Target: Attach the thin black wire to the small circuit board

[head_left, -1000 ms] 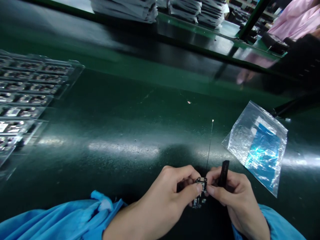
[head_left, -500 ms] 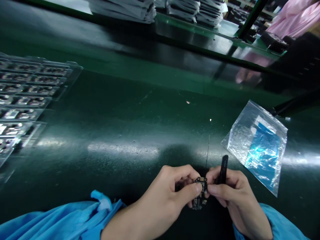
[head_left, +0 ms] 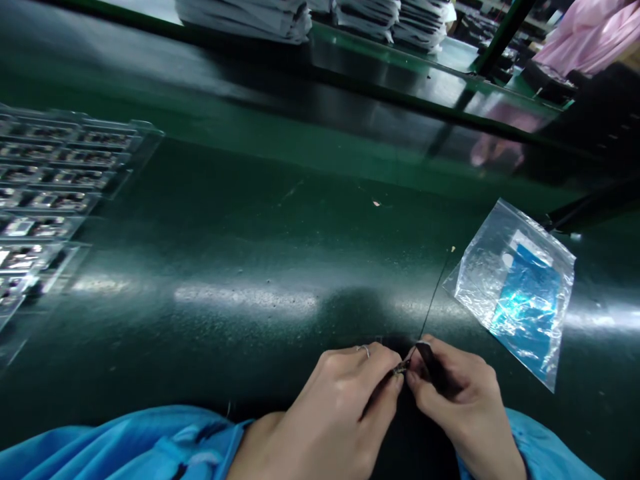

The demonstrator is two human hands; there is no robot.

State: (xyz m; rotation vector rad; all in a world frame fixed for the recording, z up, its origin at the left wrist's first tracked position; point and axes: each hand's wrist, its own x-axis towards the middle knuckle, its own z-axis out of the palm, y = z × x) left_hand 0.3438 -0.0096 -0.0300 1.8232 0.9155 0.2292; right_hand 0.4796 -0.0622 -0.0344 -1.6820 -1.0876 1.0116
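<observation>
Left hand [head_left: 345, 407] and right hand [head_left: 455, 393] pinch a small part [head_left: 400, 367] together at the mat's [head_left: 250, 267] near edge; a thin wire [head_left: 436, 293] rises from it, and black tweezers [head_left: 429, 363] sit gripped in the right.

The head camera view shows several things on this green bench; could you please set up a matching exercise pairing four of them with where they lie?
Things:
1. clear plastic bag
2. tray of small parts
3. thin wire
4. stacks of grey sheets

Places:
A. far edge of the bench, at the top of the view
B. rising from between the left hand and the right hand
C. on the bench at the left edge of the view
D. flat on the bench to the right of the hands

Pairs: 1-D, 2-C, 3-B, 4-A
</observation>
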